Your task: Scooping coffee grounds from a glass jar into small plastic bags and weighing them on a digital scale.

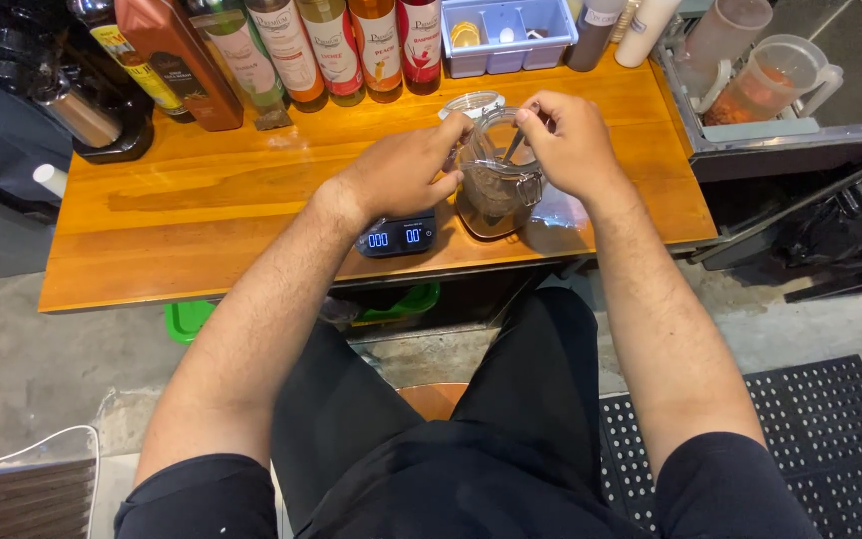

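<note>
Glass jar between left hand and right hand, beside scale.

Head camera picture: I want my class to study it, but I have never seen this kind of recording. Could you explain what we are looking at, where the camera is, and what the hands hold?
There is one picture, from a camera worn on a seated person's head, looking down past their knees. No machine is involved, only two bare hands. The left hand steadies a clear glass jar with brown contents. The right hand holds a thin utensil dipped into it. They work on a wooden counter. A small digital scale lies before the jar, the jar's lid behind it, and syrup bottles line the back.
</note>
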